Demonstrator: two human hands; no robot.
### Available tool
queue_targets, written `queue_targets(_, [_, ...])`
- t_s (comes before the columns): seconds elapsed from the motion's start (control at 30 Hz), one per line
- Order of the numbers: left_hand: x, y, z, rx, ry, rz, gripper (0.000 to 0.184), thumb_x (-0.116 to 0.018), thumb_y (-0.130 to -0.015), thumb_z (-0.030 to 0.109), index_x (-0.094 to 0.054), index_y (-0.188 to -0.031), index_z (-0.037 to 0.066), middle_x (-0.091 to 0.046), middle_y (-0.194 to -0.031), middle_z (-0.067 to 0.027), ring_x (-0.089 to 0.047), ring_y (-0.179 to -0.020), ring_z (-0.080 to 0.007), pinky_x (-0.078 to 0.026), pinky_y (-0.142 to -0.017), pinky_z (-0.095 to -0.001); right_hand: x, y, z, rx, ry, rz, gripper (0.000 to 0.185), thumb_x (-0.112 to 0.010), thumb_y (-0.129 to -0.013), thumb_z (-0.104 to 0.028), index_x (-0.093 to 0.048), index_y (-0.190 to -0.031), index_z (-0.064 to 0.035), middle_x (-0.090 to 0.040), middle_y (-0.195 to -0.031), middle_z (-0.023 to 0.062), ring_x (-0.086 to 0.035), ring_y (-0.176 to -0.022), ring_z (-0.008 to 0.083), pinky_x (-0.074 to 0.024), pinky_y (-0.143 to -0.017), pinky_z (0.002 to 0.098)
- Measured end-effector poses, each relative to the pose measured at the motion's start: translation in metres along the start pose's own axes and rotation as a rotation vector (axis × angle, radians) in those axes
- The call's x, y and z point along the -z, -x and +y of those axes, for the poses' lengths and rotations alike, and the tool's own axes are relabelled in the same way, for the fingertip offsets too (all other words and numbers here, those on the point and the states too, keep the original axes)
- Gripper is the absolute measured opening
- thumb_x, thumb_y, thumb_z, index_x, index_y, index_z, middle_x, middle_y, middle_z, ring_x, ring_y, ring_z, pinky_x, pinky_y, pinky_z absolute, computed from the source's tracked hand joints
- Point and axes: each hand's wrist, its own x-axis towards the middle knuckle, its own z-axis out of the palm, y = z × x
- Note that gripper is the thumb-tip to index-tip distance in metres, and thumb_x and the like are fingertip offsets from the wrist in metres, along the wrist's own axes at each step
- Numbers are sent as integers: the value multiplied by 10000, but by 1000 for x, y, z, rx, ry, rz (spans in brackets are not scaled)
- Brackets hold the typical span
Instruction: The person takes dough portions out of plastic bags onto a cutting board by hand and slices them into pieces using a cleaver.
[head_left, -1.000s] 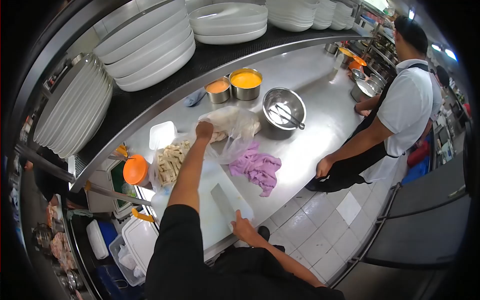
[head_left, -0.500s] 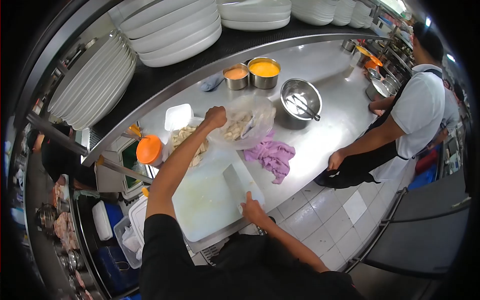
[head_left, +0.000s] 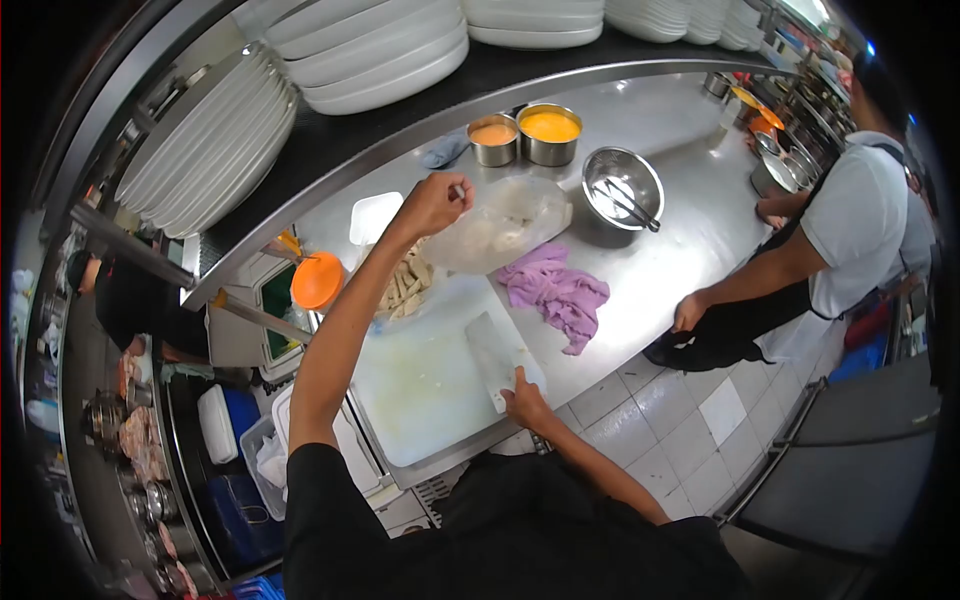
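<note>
My right hand [head_left: 526, 402] is closed round the handle of a broad-bladed knife [head_left: 488, 350], which rests on the right part of a white cutting board [head_left: 415, 400]. My left hand [head_left: 435, 206] is raised with curled fingers at the left edge of a clear plastic bag [head_left: 505, 225]; whether it pinches the plastic is too small to tell. Pale pieces show through the bag. Cut pale strips [head_left: 407, 287] lie at the board's far left corner, partly behind my left forearm. A purple cloth [head_left: 556, 290] lies right of the bag.
Metal pots of orange [head_left: 493, 140] and yellow sauce [head_left: 550, 128] stand behind the bag, with a steel bowl [head_left: 622, 188] to their right. Stacked plates [head_left: 375, 60] fill the shelf above. A co-worker [head_left: 860, 215] stands at the right. An orange-lidded container [head_left: 318, 281] is at the left.
My left hand has lifted and moved up off the bag's top. The bag has settled flatter over its contents. The view has shifted, and the knife stays on the board.
</note>
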Motion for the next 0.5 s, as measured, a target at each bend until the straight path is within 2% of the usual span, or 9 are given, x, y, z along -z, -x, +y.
queue_targets(0.03, [8,-1,9,6,-5,14,107,-581,-842,-6,-574,-779,80,-561,-693,31,-514,-635,-62,-416,-557,-247,1,0,0,-10,16,1,536,-606,-922,-205,-293,-1297,18,-614,-880,390,-597,-868,566,-475,-759,597])
queue_targets(0.1, [21,-2,24,-144,295,10,187,-598,-893,7,-512,-754,98,-522,-706,60,-486,-638,-42,-410,-589,-224,2,-1,0,-13,30,-5,540,-612,-919,-208,-298,-1295,19,-616,-887,388,-598,-876,565,-476,-767,594])
queue_targets(0.13, [26,-3,32,-140,348,19,251,-634,-915,41,-464,-746,115,-514,-713,64,-487,-653,-37,-413,-623,-217,3,-1,1,-4,16,-1,542,-615,-918,-210,-298,-1293,18,-617,-891,387,-598,-878,564,-476,-770,594])
queue_targets(0.17, [25,-2,35,-135,342,23,251,-634,-915,41,-464,-746,115,-514,-713,64,-487,-653,-37,-413,-623,-217,2,-1,2,3,1,3,545,-618,-917,-213,-298,-1292,18,-619,-895,386,-598,-880,564,-476,-773,594])
queue_targets(0.27, [19,3,49,-96,579,67,310,-669,-909,63,-415,-754,152,-490,-730,72,-484,-666,-46,-409,-638,-224,1,-6,11,9,44,-4,541,-618,-918,-220,-301,-1289,15,-618,-898,387,-598,-884,561,-476,-781,591])
queue_targets(0.43, [-10,49,59,-84,854,147,310,-662,-918,61,-419,-747,150,-494,-718,62,-506,-681,-44,-447,-644,-231,-2,-8,15,-17,12,12,537,-617,-918,-230,-305,-1283,13,-618,-917,385,-593,-886,566,-480,-796,578])
queue_targets(0.5, [-16,66,58,50,1157,230,308,-665,-913,63,-423,-751,161,-496,-718,63,-476,-665,-44,-430,-655,-218,0,-10,20,-22,25,-8,536,-615,-919,-232,-307,-1281,16,-615,-933,388,-591,-888,569,-483,-802,570])
